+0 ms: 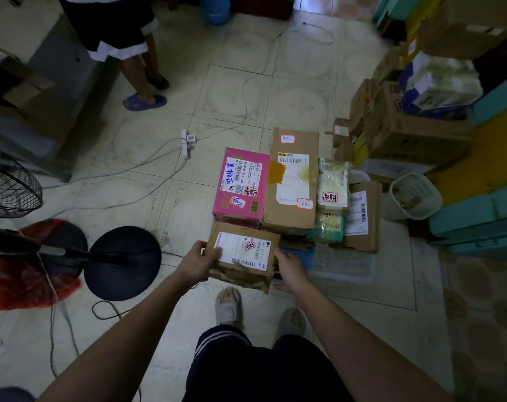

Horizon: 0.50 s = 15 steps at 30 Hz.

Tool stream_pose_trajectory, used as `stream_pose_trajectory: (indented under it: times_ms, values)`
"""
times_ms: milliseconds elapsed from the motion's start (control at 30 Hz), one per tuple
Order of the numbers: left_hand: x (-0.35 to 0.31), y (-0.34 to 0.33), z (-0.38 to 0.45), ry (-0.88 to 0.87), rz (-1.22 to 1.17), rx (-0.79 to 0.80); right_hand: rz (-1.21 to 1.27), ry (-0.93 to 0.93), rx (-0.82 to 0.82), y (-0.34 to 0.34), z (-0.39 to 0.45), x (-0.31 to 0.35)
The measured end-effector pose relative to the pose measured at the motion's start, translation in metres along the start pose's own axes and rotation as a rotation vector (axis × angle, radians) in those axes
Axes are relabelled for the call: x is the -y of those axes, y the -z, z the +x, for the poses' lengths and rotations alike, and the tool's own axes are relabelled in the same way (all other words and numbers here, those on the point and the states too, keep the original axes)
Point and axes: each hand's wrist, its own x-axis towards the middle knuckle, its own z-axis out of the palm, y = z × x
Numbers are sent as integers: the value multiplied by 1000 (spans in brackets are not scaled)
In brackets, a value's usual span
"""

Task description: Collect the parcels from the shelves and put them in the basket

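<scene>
A small brown cardboard parcel (pixel 243 256) with a white label is held over the floor. My left hand (pixel 198 261) grips its left edge, thumb on top of the label. My right hand (pixel 290 271) is at the parcel's right side with fingers relaxed; whether it touches the box I cannot tell. Beyond it, several parcels are piled together: a pink box (pixel 240 188), a long brown box (pixel 292 181), plastic mailers (pixel 332 184) and another brown box (pixel 362 216). A clear plastic basket (pixel 348 265) shows under the pile's near right corner.
A fan base (pixel 123 262) and a red bag (pixel 20 280) lie at the left. A power strip (pixel 185 142) and cables cross the tiled floor. Another person's legs (pixel 142 79) stand at the back. Stacked cartons (pixel 405 132), teal shelves and a white bin (pixel 414 195) fill the right.
</scene>
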Motion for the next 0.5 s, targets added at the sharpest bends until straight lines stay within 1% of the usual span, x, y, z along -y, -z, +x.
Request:
stream_pose_trajectory:
  times_ms: [133, 233, 333, 500]
  values:
    - [2, -9, 10, -40, -8, -119, 41, 35, 27, -11, 7, 6]
    - [-4, -16, 19, -53, -14, -197, 7, 69, -24, -20, 18, 2]
    - [-7, -18, 27, -60, -35, -214, 17, 84, -45, -23, 22, -1]
    - [-5, -17, 28, -57, -38, -190, 26, 54, -49, -20, 18, 2]
